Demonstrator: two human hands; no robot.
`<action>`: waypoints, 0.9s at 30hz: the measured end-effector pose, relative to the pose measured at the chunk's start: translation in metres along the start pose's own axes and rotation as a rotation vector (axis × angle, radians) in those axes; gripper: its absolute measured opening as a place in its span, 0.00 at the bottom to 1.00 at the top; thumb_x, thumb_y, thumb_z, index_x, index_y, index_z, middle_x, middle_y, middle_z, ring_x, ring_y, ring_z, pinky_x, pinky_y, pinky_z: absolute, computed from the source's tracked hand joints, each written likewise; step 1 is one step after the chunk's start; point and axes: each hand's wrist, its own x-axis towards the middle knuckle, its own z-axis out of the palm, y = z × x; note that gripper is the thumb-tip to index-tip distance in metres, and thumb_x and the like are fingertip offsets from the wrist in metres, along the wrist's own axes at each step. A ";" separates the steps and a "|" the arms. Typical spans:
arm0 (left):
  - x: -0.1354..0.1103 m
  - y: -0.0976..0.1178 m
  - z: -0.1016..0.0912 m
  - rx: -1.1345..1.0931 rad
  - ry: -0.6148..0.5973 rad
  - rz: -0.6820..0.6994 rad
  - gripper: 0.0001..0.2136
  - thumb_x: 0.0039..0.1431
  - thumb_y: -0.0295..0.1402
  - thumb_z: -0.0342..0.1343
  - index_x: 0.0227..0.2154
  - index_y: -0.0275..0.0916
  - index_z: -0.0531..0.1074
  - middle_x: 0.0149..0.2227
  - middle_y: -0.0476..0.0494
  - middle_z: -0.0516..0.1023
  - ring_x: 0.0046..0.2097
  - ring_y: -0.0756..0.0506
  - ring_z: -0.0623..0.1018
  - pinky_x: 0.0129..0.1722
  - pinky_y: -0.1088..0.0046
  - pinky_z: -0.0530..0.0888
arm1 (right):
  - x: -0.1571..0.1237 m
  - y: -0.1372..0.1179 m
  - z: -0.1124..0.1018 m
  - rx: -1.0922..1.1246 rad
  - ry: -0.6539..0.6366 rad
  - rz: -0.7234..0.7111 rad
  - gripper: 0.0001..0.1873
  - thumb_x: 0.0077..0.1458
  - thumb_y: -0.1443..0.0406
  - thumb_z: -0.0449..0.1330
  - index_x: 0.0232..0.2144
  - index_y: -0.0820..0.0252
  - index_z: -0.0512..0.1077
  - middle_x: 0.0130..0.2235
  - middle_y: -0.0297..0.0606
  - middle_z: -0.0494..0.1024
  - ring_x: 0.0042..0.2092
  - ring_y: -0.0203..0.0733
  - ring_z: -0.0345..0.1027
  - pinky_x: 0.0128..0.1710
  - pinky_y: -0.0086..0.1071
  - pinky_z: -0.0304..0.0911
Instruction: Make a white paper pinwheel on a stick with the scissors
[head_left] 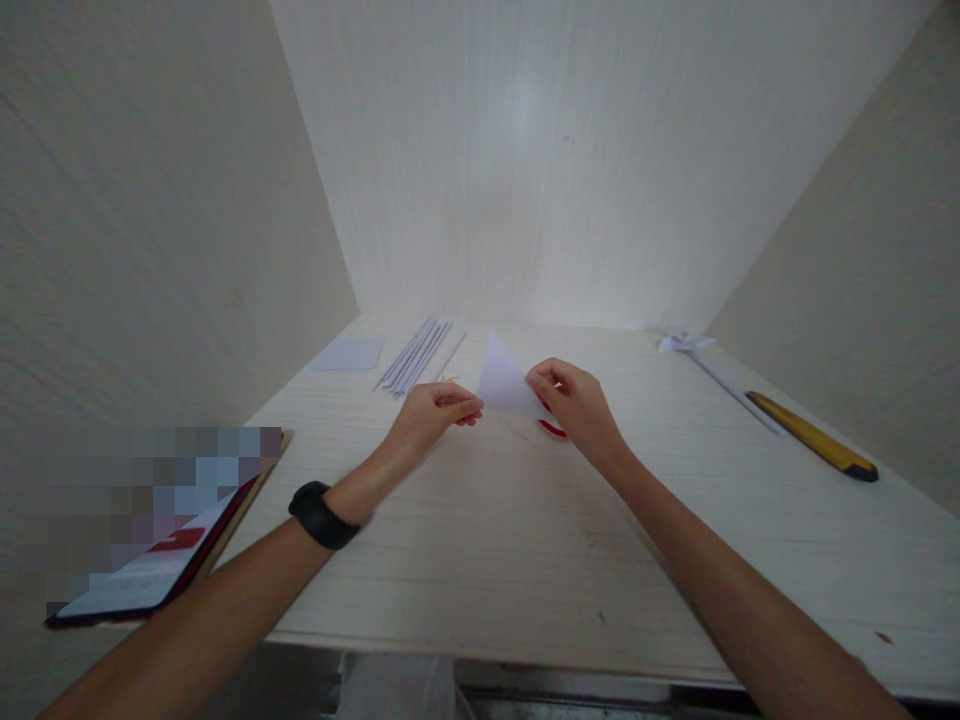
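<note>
Between my two hands is a white sheet of paper (506, 382), folded into a triangle with its point facing away from me. My left hand (444, 405) pinches its left corner between thumb and fingers. At the right edge, my right hand (568, 392) grips the paper the same way. Just under my right hand a red curved handle (553, 428) shows on the table; the rest of that item is hidden. Behind my left hand lie several thin white paper sticks (415, 355), side by side.
A stack of white paper (349, 354) lies back left on the table (480, 560). At the right are a white paper pinwheel (686, 344) on a stick and a yellow utility knife (810, 435). A partly blurred tablet-like item (180, 540) sits front left. Pale walls enclose three sides.
</note>
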 end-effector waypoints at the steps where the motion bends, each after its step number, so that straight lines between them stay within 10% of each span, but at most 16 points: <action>1: 0.000 -0.001 0.000 0.021 -0.016 0.007 0.06 0.43 0.35 0.64 0.21 0.37 0.77 0.22 0.45 0.78 0.26 0.50 0.74 0.29 0.74 0.70 | 0.000 0.000 0.000 0.001 -0.005 0.008 0.10 0.52 0.59 0.57 0.25 0.59 0.70 0.25 0.34 0.73 0.27 0.35 0.63 0.29 0.29 0.58; 27: 0.002 -0.008 -0.001 0.165 -0.250 -0.003 0.06 0.47 0.34 0.62 0.22 0.36 0.76 0.23 0.47 0.78 0.25 0.51 0.75 0.29 0.76 0.70 | -0.002 -0.002 0.000 -0.026 0.012 0.008 0.11 0.51 0.61 0.57 0.21 0.58 0.65 0.23 0.30 0.68 0.26 0.34 0.59 0.30 0.30 0.55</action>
